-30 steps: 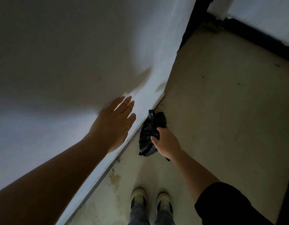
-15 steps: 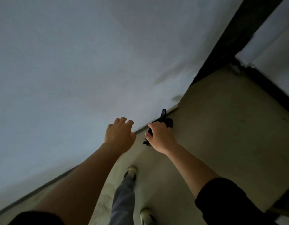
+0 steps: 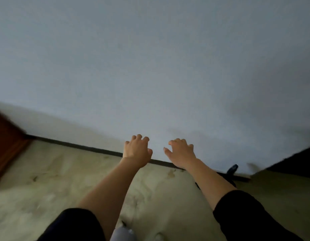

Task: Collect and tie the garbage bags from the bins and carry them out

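Both my hands are raised in front of a pale wall. My left hand [image 3: 137,152] has its fingers curled loosely and apart, with nothing in it. My right hand [image 3: 181,153] is also empty, fingers spread. A small black garbage bag [image 3: 232,169] lies on the floor at the foot of the wall, to the right of and behind my right forearm, which hides most of it. Only its tied top and a dark sliver show.
The pale wall [image 3: 150,66] fills the upper view, with a dark skirting strip [image 3: 81,146] along its base. A reddish-brown wooden door or panel [image 3: 6,145] is at the far left. A dark opening [image 3: 293,164] is at the right. The floor [image 3: 63,180] is stained beige.
My right hand has let go of the black bag, which now lies by the wall. The view has swung left, and both hands have come up empty.
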Available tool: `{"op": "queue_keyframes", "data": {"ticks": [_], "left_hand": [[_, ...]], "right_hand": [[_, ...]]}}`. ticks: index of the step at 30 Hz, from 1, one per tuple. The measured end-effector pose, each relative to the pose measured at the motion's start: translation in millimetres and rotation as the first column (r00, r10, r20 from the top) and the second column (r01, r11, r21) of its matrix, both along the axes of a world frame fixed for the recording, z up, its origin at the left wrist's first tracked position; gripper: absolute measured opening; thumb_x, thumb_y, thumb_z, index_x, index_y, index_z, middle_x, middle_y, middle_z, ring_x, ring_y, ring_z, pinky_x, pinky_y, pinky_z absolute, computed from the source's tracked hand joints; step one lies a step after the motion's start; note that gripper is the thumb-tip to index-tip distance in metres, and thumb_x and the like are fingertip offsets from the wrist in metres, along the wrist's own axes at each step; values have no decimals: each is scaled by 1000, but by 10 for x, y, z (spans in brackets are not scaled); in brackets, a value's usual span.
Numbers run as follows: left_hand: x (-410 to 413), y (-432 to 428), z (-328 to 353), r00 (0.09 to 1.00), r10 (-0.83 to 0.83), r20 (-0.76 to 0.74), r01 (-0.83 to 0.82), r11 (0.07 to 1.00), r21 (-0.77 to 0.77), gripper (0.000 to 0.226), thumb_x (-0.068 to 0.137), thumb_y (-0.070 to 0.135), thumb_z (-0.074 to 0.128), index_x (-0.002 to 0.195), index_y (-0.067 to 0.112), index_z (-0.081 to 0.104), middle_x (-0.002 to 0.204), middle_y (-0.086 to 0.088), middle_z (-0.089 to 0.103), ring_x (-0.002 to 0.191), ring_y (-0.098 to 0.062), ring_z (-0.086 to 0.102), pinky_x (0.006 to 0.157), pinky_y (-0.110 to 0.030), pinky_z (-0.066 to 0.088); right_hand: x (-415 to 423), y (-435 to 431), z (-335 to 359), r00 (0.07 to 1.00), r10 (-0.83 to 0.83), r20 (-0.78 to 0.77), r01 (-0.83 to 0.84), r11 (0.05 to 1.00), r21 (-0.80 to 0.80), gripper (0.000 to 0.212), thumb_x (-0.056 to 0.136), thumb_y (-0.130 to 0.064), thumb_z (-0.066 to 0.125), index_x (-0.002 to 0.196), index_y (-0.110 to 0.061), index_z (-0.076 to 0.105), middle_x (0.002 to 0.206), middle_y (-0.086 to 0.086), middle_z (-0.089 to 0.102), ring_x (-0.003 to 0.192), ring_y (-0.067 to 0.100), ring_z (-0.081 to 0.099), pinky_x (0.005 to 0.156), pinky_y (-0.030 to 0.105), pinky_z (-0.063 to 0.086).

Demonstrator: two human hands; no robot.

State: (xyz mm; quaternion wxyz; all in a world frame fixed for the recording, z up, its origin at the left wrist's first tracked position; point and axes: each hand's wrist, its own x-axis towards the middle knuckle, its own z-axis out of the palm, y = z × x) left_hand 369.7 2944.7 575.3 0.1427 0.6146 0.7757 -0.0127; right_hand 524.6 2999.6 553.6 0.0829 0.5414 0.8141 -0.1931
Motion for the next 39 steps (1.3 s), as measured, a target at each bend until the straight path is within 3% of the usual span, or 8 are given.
{"op": "queue_keyframes", "data": {"ticks": [10, 22, 33, 39], "left_hand": [[-1991, -1354, 472, 888, 460, 1, -459, 886, 70, 44, 93, 31, 47, 135, 19, 47, 135, -5, 49, 126, -24, 43, 101, -41, 37], [-4547, -3507, 701, 697, 714, -73, -707, 700, 97, 46, 92, 36, 48, 135, 19, 47, 132, -7, 50, 124, -27, 44, 101, -45, 39], [-6480, -4957, 648, 458, 879, -136, -876, 472, 103, 44, 91, 32, 48, 133, 19, 48, 135, -6, 47, 126, -25, 43, 98, -40, 39], [-7990, -5473, 666, 346, 921, -177, -916, 373, 147, 46, 90, 35, 47, 134, 20, 47, 136, -6, 47, 127, -25, 42, 98, -41, 40]], "right_hand": [[-2400, -670, 501, 895, 444, 27, -445, 892, 75, 48, 99, -44, 31, 133, -15, 48, 137, 7, 48, 126, 26, 39, 99, 46, 34], [-5443, -2518, 762, 713, 697, -74, -693, 717, 82, 52, 98, -47, 33, 137, -15, 44, 143, 7, 44, 133, 26, 34, 105, 51, 31], [-7834, -3770, 901, 441, 897, -18, -888, 439, 137, 50, 98, -46, 36, 137, -14, 45, 140, 8, 46, 132, 28, 36, 103, 51, 29], [-9547, -4339, 961, 286, 958, -29, -937, 286, 200, 49, 98, -44, 37, 133, -12, 48, 137, 8, 48, 128, 28, 39, 104, 54, 28]]}}
